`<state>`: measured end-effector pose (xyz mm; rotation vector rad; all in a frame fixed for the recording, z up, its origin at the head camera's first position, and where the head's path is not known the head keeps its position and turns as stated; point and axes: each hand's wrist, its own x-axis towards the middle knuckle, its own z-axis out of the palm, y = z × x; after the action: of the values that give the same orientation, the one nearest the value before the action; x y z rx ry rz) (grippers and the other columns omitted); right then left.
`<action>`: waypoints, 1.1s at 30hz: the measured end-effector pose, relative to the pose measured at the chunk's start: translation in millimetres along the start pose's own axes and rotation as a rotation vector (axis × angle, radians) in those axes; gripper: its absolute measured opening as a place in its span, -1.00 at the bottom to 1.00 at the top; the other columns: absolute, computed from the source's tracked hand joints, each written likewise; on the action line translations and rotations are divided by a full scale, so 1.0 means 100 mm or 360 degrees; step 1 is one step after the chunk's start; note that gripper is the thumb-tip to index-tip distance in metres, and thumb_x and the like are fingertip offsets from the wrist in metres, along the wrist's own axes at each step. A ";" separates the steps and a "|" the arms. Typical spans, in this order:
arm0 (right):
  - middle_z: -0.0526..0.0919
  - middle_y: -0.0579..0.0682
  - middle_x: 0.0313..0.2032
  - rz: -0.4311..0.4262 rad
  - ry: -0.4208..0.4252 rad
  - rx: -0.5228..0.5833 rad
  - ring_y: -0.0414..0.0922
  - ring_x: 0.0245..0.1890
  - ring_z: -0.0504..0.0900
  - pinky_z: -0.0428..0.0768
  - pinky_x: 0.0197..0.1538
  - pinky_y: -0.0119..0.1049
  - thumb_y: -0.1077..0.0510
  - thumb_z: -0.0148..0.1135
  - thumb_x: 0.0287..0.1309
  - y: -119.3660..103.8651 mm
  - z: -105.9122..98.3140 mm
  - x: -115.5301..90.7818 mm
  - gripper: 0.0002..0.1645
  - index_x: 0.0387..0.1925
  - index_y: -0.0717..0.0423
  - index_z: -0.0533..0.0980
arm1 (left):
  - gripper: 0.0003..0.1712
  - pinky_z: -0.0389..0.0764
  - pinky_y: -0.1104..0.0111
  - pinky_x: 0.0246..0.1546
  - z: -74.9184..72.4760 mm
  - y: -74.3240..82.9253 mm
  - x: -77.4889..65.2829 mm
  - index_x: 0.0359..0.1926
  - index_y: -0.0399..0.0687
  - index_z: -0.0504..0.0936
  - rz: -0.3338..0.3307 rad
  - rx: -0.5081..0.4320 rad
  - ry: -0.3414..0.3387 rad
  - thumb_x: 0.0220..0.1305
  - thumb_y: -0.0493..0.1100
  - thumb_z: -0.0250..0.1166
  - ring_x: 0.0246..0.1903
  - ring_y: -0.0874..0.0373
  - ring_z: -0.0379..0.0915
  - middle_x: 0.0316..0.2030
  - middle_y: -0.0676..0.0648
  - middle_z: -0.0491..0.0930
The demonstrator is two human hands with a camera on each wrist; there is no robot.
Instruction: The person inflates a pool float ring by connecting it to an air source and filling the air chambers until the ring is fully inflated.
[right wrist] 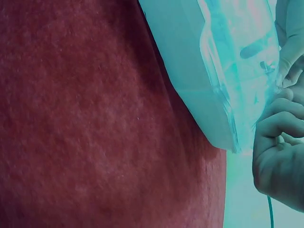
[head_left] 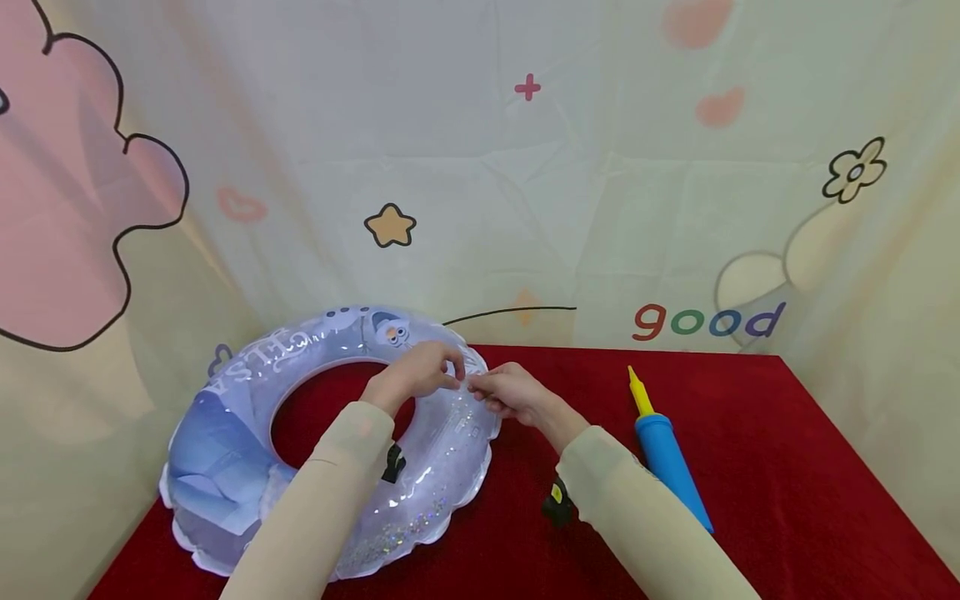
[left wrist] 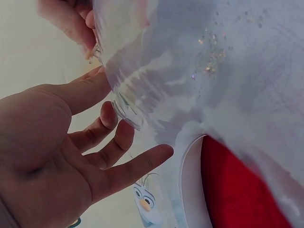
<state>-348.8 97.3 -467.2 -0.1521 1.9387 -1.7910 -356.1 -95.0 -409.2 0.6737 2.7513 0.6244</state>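
An inflated, see-through swim ring [head_left: 450, 433] with blue and lilac prints and glitter lies on the left of the red table. At its upper right edge my two hands meet. My left hand [head_left: 415, 372] reaches over the ring; in the left wrist view its thumb [left wrist: 90, 92] and index finger pinch the vinyl, and the other fingers are spread. Close beside it my right hand [head_left: 517, 392] pinches a small clear piece, apparently the valve [left wrist: 96, 53], between thumb and fingertips. In the right wrist view fingers partly hide this spot.
A blue hand pump [head_left: 671, 467] with a yellow nozzle lies on the red table [head_left: 780, 467] to the right. Behind hangs a pale printed curtain [head_left: 465, 167]. A dark wrist-worn device [head_left: 557, 502] shows beneath the right sleeve.
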 end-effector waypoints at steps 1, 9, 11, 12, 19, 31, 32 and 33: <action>0.49 -0.05 -0.54 0.0000 0.0006 0.0002 -0.25 -0.67 0.23 0.19 -0.60 -0.44 0.13 0.17 0.45 0.00 0.01 0.00 -0.71 -0.40 0.20 0.59 | -0.92 0.58 0.14 0.07 0.00 0.00 0.00 -0.21 -0.02 0.71 0.0006 0.0011 0.0001 0.32 -0.28 0.38 0.01 -0.08 0.51 -0.07 -0.12 0.64; 0.44 -0.06 -0.58 0.0025 0.0038 0.0055 -0.23 -0.68 0.21 0.19 -0.60 -0.41 0.15 0.18 0.44 0.00 0.06 0.00 -0.70 -0.45 0.19 0.57 | -0.92 0.58 0.15 0.08 -0.01 0.01 0.00 -0.22 -0.04 0.71 0.0001 0.0068 0.0006 0.31 -0.30 0.38 -0.02 -0.07 0.51 -0.09 -0.13 0.63; 0.44 -0.07 -0.59 0.0028 0.0044 0.0067 -0.23 -0.69 0.21 0.19 -0.60 -0.41 0.15 0.19 0.42 0.00 0.06 0.00 -0.69 -0.47 0.19 0.56 | -0.92 0.59 0.14 0.06 -0.02 0.02 -0.01 -0.21 -0.05 0.71 -0.0006 0.0064 0.0000 0.31 -0.30 0.38 -0.02 -0.08 0.52 -0.09 -0.15 0.63; 0.44 -0.07 -0.59 0.0029 0.0051 0.0069 -0.24 -0.69 0.21 0.19 -0.60 -0.41 0.15 0.19 0.42 0.00 0.06 0.01 -0.69 -0.48 0.18 0.56 | -0.92 0.59 0.14 0.06 -0.02 0.02 -0.01 -0.21 -0.05 0.71 -0.0008 0.0063 -0.0005 0.31 -0.30 0.38 -0.02 -0.08 0.52 -0.08 -0.15 0.63; 0.48 -0.08 -0.56 0.0061 0.0074 0.0117 -0.25 -0.68 0.23 0.18 -0.61 -0.43 0.15 0.21 0.39 0.00 0.04 0.00 -0.75 -0.42 0.18 0.58 | -0.91 0.62 0.17 0.00 -0.03 0.04 -0.04 -0.18 -0.07 0.71 -0.0067 -0.0034 -0.0030 0.33 -0.30 0.35 0.00 -0.07 0.52 -0.06 -0.16 0.62; 0.50 -0.07 -0.56 0.0205 0.0088 0.0067 -0.24 -0.67 0.24 0.17 -0.56 -0.40 0.15 0.20 0.36 -0.09 0.02 0.04 -0.76 -0.26 0.30 0.62 | -0.25 0.64 0.06 -0.01 -0.07 0.07 -0.14 0.24 -0.34 0.52 -0.0816 -0.0094 -0.0134 0.26 0.14 0.40 -0.08 -0.14 0.59 -0.03 -0.24 0.59; 0.50 -0.07 -0.56 0.0217 0.0094 0.0061 -0.24 -0.67 0.25 0.19 -0.56 -0.40 0.15 0.20 0.36 -0.09 0.02 0.05 -0.76 -0.27 0.29 0.62 | -0.25 0.66 0.08 -0.06 -0.07 0.07 -0.14 0.26 -0.33 0.51 -0.0841 -0.0124 -0.0148 0.27 0.13 0.39 -0.12 -0.14 0.61 -0.04 -0.24 0.59; 0.51 -0.07 -0.56 0.0227 0.0099 0.0053 -0.24 -0.67 0.25 0.20 -0.56 -0.40 0.15 0.20 0.35 -0.10 0.03 0.06 -0.76 -0.27 0.29 0.63 | -0.27 0.68 0.10 -0.11 -0.07 0.08 -0.14 0.26 -0.34 0.50 -0.0856 -0.0159 -0.0156 0.28 0.12 0.39 -0.17 -0.14 0.62 -0.07 -0.25 0.59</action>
<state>-354.9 91.1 -458.9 0.0524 1.9099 -1.7523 -343.1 -98.2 -397.4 -0.0653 2.6158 0.5754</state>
